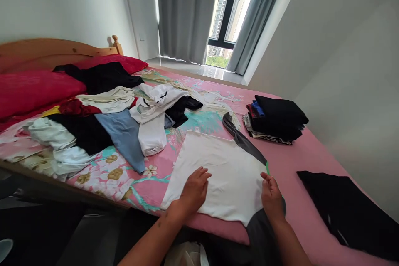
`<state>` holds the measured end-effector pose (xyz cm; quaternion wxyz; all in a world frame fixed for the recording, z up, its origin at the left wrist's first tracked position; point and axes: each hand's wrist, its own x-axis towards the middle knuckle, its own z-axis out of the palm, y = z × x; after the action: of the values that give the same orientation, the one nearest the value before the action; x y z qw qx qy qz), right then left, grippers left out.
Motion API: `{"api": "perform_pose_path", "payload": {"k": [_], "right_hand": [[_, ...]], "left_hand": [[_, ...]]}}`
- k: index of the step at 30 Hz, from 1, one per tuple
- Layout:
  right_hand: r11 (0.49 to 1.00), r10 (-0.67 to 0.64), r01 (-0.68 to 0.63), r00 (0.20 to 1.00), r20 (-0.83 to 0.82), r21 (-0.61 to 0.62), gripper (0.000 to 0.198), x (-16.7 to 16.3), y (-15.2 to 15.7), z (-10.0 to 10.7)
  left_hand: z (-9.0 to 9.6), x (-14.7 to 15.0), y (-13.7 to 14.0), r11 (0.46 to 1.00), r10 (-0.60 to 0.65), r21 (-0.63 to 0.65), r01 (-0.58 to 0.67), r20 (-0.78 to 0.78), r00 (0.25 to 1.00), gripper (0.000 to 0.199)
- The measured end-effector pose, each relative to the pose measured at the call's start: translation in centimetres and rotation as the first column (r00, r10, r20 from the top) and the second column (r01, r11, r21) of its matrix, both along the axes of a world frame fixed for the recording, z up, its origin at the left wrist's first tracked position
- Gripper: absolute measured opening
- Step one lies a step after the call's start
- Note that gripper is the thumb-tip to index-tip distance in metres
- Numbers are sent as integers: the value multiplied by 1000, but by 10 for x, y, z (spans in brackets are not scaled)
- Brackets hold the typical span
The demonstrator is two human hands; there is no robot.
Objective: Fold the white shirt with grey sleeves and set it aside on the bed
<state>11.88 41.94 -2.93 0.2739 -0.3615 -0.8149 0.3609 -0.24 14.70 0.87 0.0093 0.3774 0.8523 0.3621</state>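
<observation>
A white shirt (218,170) with dark grey sleeves (245,141) and a green trim at its collar lies spread flat on the pink bed sheet. Over its lower left part is my left hand (195,189), fingers loosely stretched, nothing in them. At the shirt's right side, beside the green-trimmed collar, my right hand (272,195) is held with its palm facing inward and fingers apart from the thumb. One sleeve stretches away toward the back; the other hangs over the near bed edge, partly hidden by my right forearm.
Loose clothes lie heaped at left, among them a white polo shirt (152,133), a blue garment (123,135) and a black garment (106,77). A folded stack (277,120) sits at back right. A folded black garment (346,212) lies at right. Red pillows (37,89) rest by the headboard.
</observation>
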Motion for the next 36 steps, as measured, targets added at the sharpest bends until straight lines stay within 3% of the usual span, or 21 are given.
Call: {"api": "perform_pose_path", "payload": {"k": [3, 5, 8, 11, 14, 17, 21, 24, 25, 27, 29, 31, 33, 36], "right_hand": [[997, -13, 10, 999, -39, -74, 44, 11, 17, 6], [998, 15, -17, 999, -40, -56, 44, 12, 20, 8], [990, 130, -131, 991, 24, 51, 45, 4, 18, 8], [932, 264, -291, 954, 145, 217, 50, -13, 16, 1], [869, 281, -397, 887, 366, 295, 54, -28, 15, -12], [842, 227, -452, 792, 567, 294, 56, -31, 19, -25], [813, 208, -492, 745, 634, 311, 57, -25, 25, -31], [823, 219, -478, 766, 605, 307, 57, -26, 24, -26], [831, 219, -461, 786, 579, 311, 57, -28, 22, -24], [846, 213, -421, 830, 516, 327, 57, -35, 16, -19], [848, 215, -406, 852, 478, 342, 57, -41, 11, -16], [838, 225, -426, 840, 494, 342, 56, -42, 10, -15], [830, 227, -458, 798, 558, 317, 55, -39, 17, -16], [820, 216, -487, 750, 625, 300, 54, -33, 31, -20]], "left_hand": [[1, 8, 60, 976, -156, -151, 159, 31, 987, 41], [0, 12, 92, 947, -245, -199, 251, 57, 968, 45], [-6, 15, 126, 905, -331, -254, 342, 86, 940, 51], [-17, 11, 141, 882, -348, -314, 351, 67, 935, 57], [-28, -8, 127, 883, -298, -377, 279, 7, 954, 65], [-32, -41, 79, 859, -183, -487, 158, -3, 983, 72], [-27, -91, -10, 767, 75, -636, -83, -40, 996, 76], [-23, -113, -48, 678, 279, -665, -313, -161, 947, 73], [-22, -115, -50, 671, 304, -647, -361, -203, 931, 69], [-20, -110, -40, 725, 242, -601, -338, -236, 941, 62], [-19, -101, -22, 802, 62, -574, -164, -194, 979, 58], [-19, -96, -9, 813, -54, -582, -23, -115, 992, 58], [-20, -99, -12, 790, -26, -613, -9, -48, 999, 61], [-23, -116, -36, 737, 167, -655, -167, -64, 984, 65]]}}
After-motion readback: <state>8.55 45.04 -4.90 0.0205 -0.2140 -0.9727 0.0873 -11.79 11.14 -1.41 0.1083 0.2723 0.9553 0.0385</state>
